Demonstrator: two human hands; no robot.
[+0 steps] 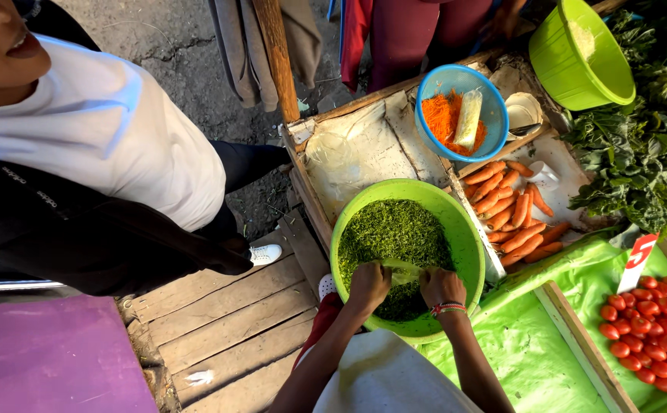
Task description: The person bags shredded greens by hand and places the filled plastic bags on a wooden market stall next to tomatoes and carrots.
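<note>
Wooden stall table (364, 103) carries green basin (467, 237), blue bowl (494, 115), carrots (513, 210)

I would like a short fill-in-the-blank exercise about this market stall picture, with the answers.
1. Both hands work over a ___ bowl of shredded greens.
2. The blue bowl holds grated ___.
3. Whole carrots lie ___ the two bowls.
4. The red tomatoes lie on green ___.

Answers: green; carrot; beside; plastic sheet

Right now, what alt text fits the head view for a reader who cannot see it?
Two hands, left hand and right hand, press together over shredded greens in a green basin. Whole carrots, tomatoes and a blue bowl of grated carrot lie nearby.
</note>
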